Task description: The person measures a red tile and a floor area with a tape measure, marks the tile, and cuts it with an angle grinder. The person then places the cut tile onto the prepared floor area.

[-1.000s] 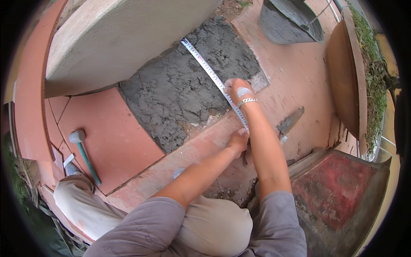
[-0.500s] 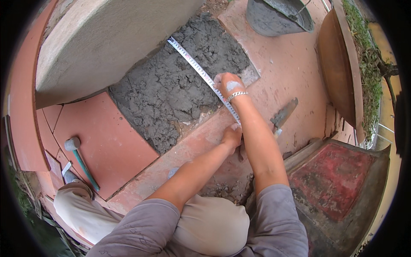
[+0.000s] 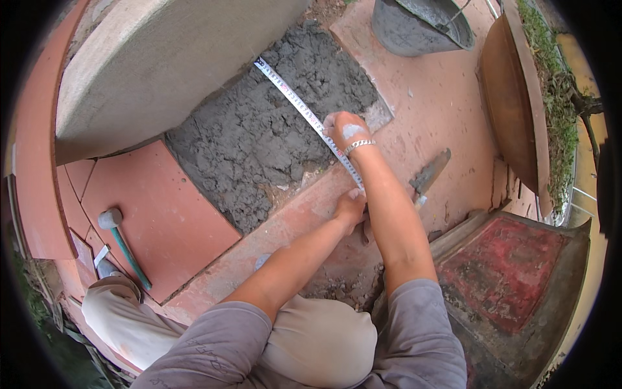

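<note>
A white tape measure blade point(image 3: 295, 99) stretches slantwise across a bed of wet grey mortar point(image 3: 240, 139), its far end against the foot of a curved pale wall point(image 3: 155, 71). My right hand point(image 3: 348, 131), with a chain bracelet at the wrist and a grey smear on its back, is closed on the blade's edge partway along. At the near end of the blade, my left hand point(image 3: 350, 206) is closed round the tape; the case, if there, is hidden. A trowel point(image 3: 433, 172) caked with mortar lies right of my right forearm.
A mallet point(image 3: 111, 219) with a green handle rests on the red tiles point(image 3: 175, 207) at left. A mortar-stained bucket point(image 3: 421, 29) stands at the far right, beside a large brown planter point(image 3: 512, 104). Near right is a worn tray point(image 3: 505, 272) with a red patch.
</note>
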Demonstrator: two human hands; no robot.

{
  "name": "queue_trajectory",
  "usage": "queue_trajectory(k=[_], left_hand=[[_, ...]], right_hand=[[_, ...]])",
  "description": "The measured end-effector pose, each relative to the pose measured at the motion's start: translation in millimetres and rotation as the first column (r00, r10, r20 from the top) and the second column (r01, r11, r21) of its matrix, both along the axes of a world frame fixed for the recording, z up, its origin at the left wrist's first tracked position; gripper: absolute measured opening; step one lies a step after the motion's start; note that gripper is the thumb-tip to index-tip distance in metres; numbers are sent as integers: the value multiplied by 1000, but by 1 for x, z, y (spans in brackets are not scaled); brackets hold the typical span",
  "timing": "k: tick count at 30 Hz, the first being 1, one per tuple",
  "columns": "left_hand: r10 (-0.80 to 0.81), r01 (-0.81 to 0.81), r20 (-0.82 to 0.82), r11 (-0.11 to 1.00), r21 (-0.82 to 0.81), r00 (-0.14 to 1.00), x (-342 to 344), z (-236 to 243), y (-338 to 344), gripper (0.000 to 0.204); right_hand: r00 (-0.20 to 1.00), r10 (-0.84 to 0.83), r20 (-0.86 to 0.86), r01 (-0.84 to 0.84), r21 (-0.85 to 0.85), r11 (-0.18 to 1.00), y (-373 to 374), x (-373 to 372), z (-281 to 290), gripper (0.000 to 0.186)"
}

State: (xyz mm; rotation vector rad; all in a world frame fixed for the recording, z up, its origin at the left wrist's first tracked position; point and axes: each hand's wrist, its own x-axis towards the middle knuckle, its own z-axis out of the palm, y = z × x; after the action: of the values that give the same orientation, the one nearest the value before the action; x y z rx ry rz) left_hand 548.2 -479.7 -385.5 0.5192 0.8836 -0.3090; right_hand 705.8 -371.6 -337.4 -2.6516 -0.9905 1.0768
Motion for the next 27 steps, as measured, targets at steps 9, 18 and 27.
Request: queue_trajectory(k=[9, 18, 27], left_hand=[[224, -223, -7, 969, -106, 975, -50, 18, 27, 24], [342, -344, 46, 937, 66, 939, -101, 49, 101, 26], [205, -211, 56, 966, 149, 977, -107, 93, 155, 31]], right_hand=[[989, -11, -147, 42, 209, 977, -7, -9, 5, 14], [907, -208, -367, 350, 381, 856, -20, -45, 32, 19], [871, -277, -406, 460, 475, 750, -9, -77, 69, 15]])
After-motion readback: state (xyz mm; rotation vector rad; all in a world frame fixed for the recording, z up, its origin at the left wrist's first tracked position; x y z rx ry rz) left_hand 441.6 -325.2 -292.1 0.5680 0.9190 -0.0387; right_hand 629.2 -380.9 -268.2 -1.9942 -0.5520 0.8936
